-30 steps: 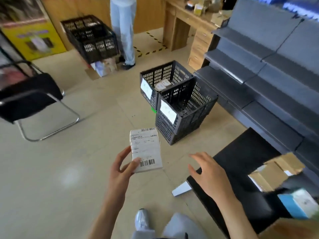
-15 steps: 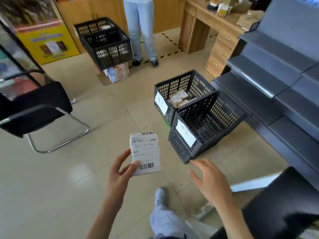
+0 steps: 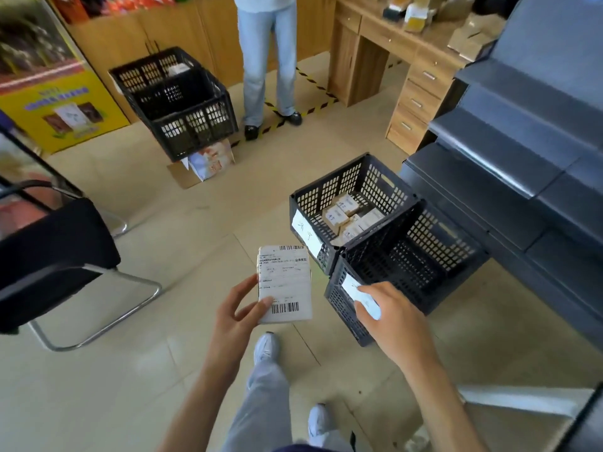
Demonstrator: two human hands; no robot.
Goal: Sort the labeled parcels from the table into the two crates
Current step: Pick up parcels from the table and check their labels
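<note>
Right now the labeled parcel [image 3: 284, 283] sits upright in the left hand [image 3: 239, 316], label facing the wearer, thumb pinching its lower left edge and fingers behind it; that grip is closed on the parcel. It hangs above the floor, just left of the two dark crates. The right hand [image 3: 391, 321] reaches forward with relaxed, straight fingers and holds nothing; its fingertips overlap the white tag [image 3: 350, 285] on the near crate [image 3: 404, 275], though whether they touch it I cannot tell. The near crate looks empty, while the far crate [image 3: 352, 203], touching it corner to wall, holds several brown boxes and carries its own handwritten tag [image 3: 306, 234].

To do this step well, I would read the destination on the label first, match it against the two tags, then bring the parcel over the right opening and lower it in flat instead of tossing it. A chair [image 3: 58, 256] stands well apart on the left.
</note>
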